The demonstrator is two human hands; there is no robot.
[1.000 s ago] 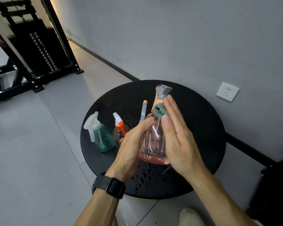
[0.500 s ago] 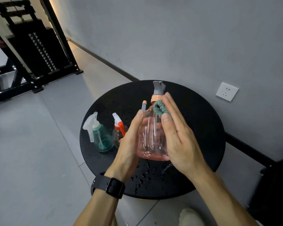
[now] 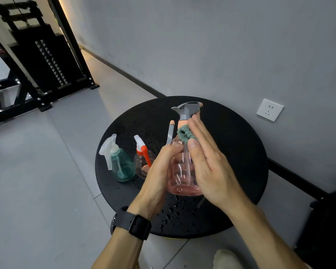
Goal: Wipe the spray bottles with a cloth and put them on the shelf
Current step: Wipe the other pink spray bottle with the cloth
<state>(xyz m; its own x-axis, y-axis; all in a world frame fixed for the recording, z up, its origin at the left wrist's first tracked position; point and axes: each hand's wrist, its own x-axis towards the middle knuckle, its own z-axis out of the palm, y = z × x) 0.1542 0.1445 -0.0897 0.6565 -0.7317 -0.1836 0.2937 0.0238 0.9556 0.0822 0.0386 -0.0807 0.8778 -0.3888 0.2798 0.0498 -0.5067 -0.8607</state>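
I hold a clear pink spray bottle with a grey spray head above the round black table. My left hand grips its left side, fingers curled around the body. Against the right side my right hand presses a teal-grey cloth with straight fingers; most of the cloth is hidden under the palm. A teal bottle with a white trigger and a small clear bottle with an orange trigger stand on the table to the left.
Water drops cover the table's near side. A grey wall with a white socket runs behind the table. A black metal rack stands at the far left across grey floor tiles. A light shoe shows below the table.
The pink bottle has turned in my hands, so its grey spray head now points left. It is also lifted slightly. My right hand with the cloth stays on the bottle's upper right side.
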